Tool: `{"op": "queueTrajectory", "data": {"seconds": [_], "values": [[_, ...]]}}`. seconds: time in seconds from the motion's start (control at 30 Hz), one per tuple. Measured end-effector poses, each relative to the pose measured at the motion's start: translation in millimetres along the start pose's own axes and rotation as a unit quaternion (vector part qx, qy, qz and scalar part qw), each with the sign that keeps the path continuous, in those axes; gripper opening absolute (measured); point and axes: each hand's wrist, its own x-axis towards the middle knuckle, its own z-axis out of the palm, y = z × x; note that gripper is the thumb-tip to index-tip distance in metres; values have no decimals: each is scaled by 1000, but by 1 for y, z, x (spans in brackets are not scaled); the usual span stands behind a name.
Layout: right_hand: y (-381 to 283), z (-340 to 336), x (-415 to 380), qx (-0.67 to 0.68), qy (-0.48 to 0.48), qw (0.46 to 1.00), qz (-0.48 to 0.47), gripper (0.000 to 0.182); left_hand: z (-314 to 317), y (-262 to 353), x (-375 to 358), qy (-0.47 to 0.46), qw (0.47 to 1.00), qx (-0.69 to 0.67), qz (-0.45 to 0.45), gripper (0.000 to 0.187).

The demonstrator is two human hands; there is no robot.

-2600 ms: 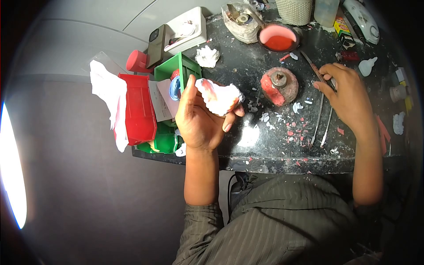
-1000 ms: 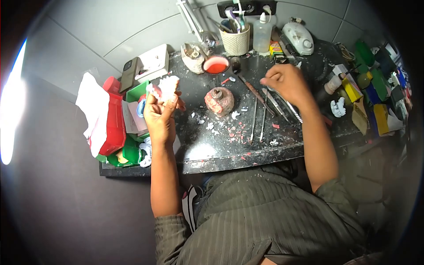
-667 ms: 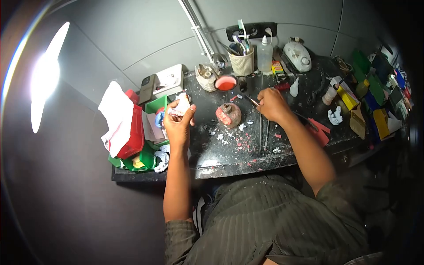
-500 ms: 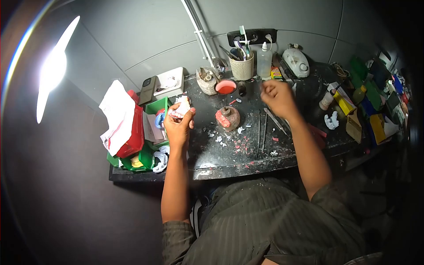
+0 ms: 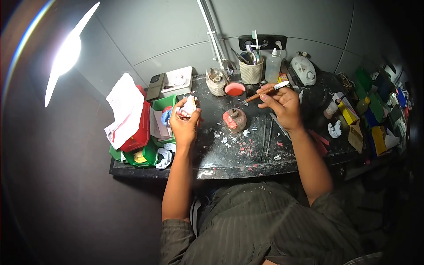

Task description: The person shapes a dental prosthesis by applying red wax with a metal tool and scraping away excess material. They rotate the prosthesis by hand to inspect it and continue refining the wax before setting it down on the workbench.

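Grey panelled wall with dark seams; bright lamp left; black, debris-speckled worktop.

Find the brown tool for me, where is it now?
In the head view, the brown tool is in the right hand, on the right side, its tip near the top of the round, pink-smeared pot.

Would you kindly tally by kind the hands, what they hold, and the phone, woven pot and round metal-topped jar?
Left hand and right hand: 2
Brown-handled tool: 1
Pale piece: 1
Phone: 1
Woven pot: 1
Jar: 1
Total: 7
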Motion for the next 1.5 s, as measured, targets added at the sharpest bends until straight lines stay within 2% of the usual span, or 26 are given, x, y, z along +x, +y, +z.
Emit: {"op": "queueTrajectory", "data": {"seconds": [0.07,0.13,0.27,0.37,0.4,0.47,0.6,0.73,0.87,0.93,1.0,1.1,1.33,1.5], "values": [[-1,1,-2,-1,4,1000,7,19,-5,-2,-1,-2,1000,21,-11,44],[-1,2,-1,-6,5,1000,11,19,2,0,-2,38,999,34,-3,41],[0,3,-1,-17,2,1000,11,18,-4,-1,-8,13,998,64,-24,48],[1,4,-3,-18,6,1000,19,19,-1,-6,-32,-43,996,71,29,56],[0,4,-3,-20,11,1000,15,19,-1,-8,-47,-57,995,85,4,58],[-2,5,-5,-17,16,999,23,19,2,-21,-69,-65,993,96,22,57],[-6,11,-6,-26,23,999,22,19,14,-10,-94,-100,973,200,50,57],[-7,15,-10,-34,15,999,2,19,18,-5,-99,-107,975,195,18,59],[-15,21,-14,-37,3,999,-5,20,20,-3,-98,-95,974,200,46,64],[-19,26,-18,-26,-41,999,5,19,20,-4,-98,-75,977,185,78,60],[-20,33,-23,-21,-40,999,10,18,19,-2,-99,-68,984,157,53,62],[-22,38,-25,-17,-41,999,19,17,16,-3,-98,-71,982,157,77,64],[-19,39,-27,-43,-51,997,34,17,10,-12,-100,-59,987,139,50,63],[-19,42,-28,-31,-46,998,37,18,10,-11,-98,-68,982,156,77,62]]}}
